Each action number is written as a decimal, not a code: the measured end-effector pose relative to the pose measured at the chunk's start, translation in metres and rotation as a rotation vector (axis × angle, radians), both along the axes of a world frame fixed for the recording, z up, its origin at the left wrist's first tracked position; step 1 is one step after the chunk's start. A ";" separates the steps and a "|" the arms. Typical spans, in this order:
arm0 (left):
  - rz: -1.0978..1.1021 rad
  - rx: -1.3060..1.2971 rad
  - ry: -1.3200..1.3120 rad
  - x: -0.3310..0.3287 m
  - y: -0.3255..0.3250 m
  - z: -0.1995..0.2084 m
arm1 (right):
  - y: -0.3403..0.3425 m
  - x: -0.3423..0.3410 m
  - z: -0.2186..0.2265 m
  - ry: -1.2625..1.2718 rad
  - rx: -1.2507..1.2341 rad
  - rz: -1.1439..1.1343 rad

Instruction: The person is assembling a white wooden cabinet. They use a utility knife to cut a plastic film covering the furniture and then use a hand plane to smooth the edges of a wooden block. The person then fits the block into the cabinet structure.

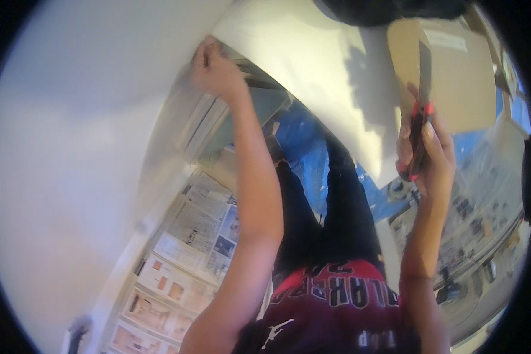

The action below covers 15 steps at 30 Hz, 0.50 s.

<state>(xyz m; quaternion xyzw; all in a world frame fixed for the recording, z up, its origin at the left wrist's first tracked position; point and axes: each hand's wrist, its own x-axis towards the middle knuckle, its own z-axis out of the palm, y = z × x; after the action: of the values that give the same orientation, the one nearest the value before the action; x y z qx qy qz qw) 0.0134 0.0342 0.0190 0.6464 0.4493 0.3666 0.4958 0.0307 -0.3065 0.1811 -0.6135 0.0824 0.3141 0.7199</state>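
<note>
My left hand (pixel 213 68) pinches the white sheet's (pixel 312 65) edge; my right hand (pixel 425 147) grips a knife (pixel 422 100), its blade tip blurred.

I am seeing a white wall (pixel 71 147), a knife (pixel 420 127) showing red and black, blue sheeting (pixel 304 150), printed newspapers (pixel 189 248), and a tan cardboard box (pixel 454 76).

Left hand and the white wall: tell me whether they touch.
Touching. The head view shows the left hand raised with its fingers pressed against the edge of the white wall, no gap visible between them.
</note>
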 end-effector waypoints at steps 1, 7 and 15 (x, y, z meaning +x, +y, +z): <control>0.015 -0.084 -0.025 -0.008 0.002 0.005 | -0.006 -0.020 0.002 0.040 0.037 -0.107; -0.301 -0.831 -0.088 -0.070 -0.017 0.022 | -0.037 -0.129 -0.015 0.008 0.171 -0.481; -0.719 -0.887 -0.188 -0.090 -0.082 0.011 | -0.011 -0.294 -0.043 0.004 0.367 -0.819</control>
<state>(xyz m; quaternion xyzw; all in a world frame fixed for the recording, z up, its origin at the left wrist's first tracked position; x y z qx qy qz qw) -0.0767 -0.0474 0.0303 0.4534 0.2661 0.0076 0.8506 -0.2632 -0.3172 0.1382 -0.3917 0.2628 0.0138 0.8816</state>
